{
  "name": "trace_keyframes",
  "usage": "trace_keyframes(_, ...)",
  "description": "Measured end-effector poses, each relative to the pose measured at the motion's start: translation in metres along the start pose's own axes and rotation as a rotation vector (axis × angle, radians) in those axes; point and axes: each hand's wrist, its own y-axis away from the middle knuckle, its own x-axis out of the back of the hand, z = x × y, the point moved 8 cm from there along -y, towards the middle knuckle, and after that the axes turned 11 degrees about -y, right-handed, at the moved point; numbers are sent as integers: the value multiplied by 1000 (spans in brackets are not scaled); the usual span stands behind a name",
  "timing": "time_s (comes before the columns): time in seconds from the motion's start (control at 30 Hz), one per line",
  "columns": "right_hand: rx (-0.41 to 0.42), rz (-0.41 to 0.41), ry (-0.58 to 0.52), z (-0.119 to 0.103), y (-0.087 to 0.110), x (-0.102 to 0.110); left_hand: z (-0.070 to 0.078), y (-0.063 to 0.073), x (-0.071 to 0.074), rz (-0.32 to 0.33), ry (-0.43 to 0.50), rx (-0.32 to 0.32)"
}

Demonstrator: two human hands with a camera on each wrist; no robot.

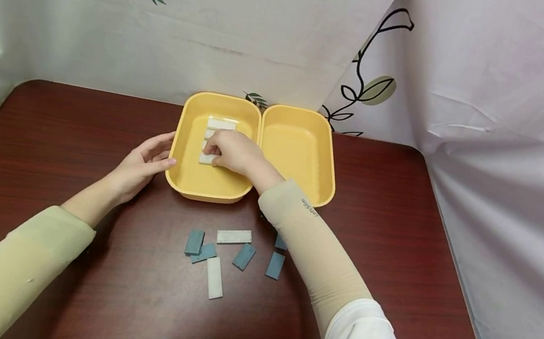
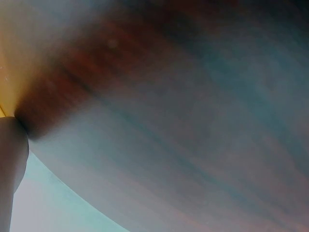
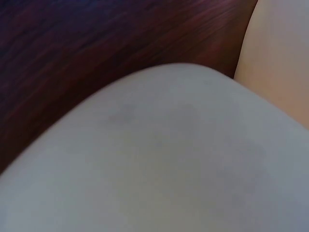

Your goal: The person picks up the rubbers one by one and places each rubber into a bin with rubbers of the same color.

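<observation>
Inside the left yellow box [image 1: 206,190], my right hand [image 1: 235,151] reaches down with curled fingers and pinches a flat white block [image 1: 206,158] near the bottom of a column. More white blocks, such as the one at the top [image 1: 221,124], lie above it in that column, partly covered by the hand. My left hand [image 1: 142,165] rests against the outside of the box's left wall, fingers loosely extended and thumb at the rim. In the left wrist view only a fingertip [image 2: 13,159] by the yellow wall shows. Pale fabric fills most of the right wrist view.
A second yellow box [image 1: 300,156] stands against the first one's right side. In front, on the dark red table [image 1: 127,288], lie two white blocks [image 1: 234,237] and several blue-grey blocks [image 1: 244,256], one partly under the right sleeve [image 1: 323,247]. A pale curtain [image 1: 272,29] hangs behind.
</observation>
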Motion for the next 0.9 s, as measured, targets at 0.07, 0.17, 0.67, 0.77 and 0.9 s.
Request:
trace_keyframes(0.07,3,7,3,0,0,1,0,0,0,1,0,2)
trace_keyframes(0.17,8,21,-4,0,1,2,0,0,0,3,-1,2)
trace_keyframes(0.67,58,79,-56,-3,3,9,0,0,0,4,3,-6)
trace_keyframes(0.77,60,94,-55,-5,4,11,0,0,0,2,2,0)
trace_keyframes(0.9,40,111,-58,-7,9,15,0,1,0,-1,1,1)
